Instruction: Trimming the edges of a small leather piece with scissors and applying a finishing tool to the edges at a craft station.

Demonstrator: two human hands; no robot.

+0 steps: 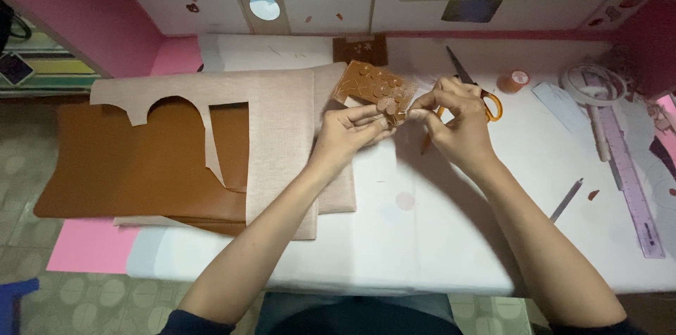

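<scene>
Head view: a small brown leather cut-out point(386, 105) is pinched between the two hands above the middle of the white surface point(394, 236), a little toward its far edge. The left hand point(350, 131) is closed on the piece from its left side, thumb and fingertips pressed together on it; the right hand point(451, 120) meets it from the right, its thumb and forefinger drawn together at the same spot, though whether they grip the piece itself or something tiny beside it cannot be told. The piece lies directly between the two hands, touching both, so neither is clearly nearer. It is too small and too covered by fingers for a long axis or a pointing direction to be judged.

Just beyond the fingertips, a brown leather sheet point(373, 85) marked with round shapes lies tilted, its long axis running from near-left to far-right. Orange-handled scissors point(473, 85) rest behind the right hand, blades pointing toward the far edge. Toward the left edge, beige fabric point(274, 124) with cut-away shapes is spread over a larger tan leather sheet point(141, 166). Near the right edge a clear ruler point(630, 180) lies lengthwise from far to near.
</scene>
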